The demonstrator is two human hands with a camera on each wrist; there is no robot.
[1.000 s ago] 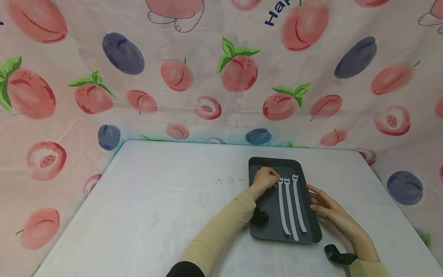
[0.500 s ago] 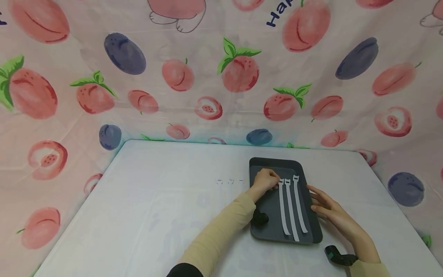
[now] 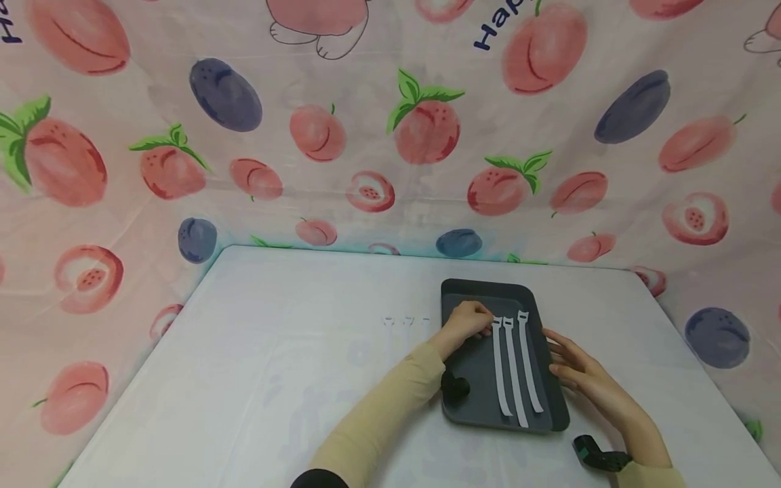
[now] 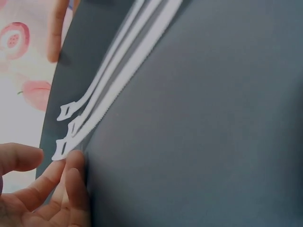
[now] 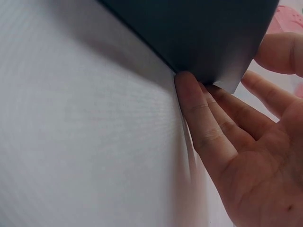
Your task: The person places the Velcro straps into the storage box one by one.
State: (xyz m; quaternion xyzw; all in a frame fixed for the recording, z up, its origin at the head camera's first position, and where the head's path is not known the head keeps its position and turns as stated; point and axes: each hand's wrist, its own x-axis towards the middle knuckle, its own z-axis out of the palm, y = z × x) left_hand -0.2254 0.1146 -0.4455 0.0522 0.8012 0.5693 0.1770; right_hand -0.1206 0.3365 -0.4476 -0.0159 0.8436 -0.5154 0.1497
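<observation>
In the head view, three white cable ties [image 3: 514, 373] with slotted heads lie lengthwise, side by side, in a dark grey tray [image 3: 476, 413]. My left hand [image 3: 466, 320] reaches over the tray's left rim. Its fingertips are right at the slotted head of the leftmost cable tie [image 4: 62, 147], as the left wrist view shows, with its fingers apart and bent. My right hand [image 3: 586, 373] is at the tray's right side. In the right wrist view its long fingers [image 5: 203, 118] touch the tray's edge from outside and are nearly straight.
The white table [image 3: 256, 379] extends to the left of the tray. Three faint white strips [image 3: 407, 329] with dark slot marks, like the ties' heads, lie on it just left of the tray. A fruit-patterned curtain [image 3: 342, 81] hangs behind the table.
The head view has shifted a little, so everything sits slightly lower. Both hands stay at the same places by the tray, and the cable ties lie as before.
</observation>
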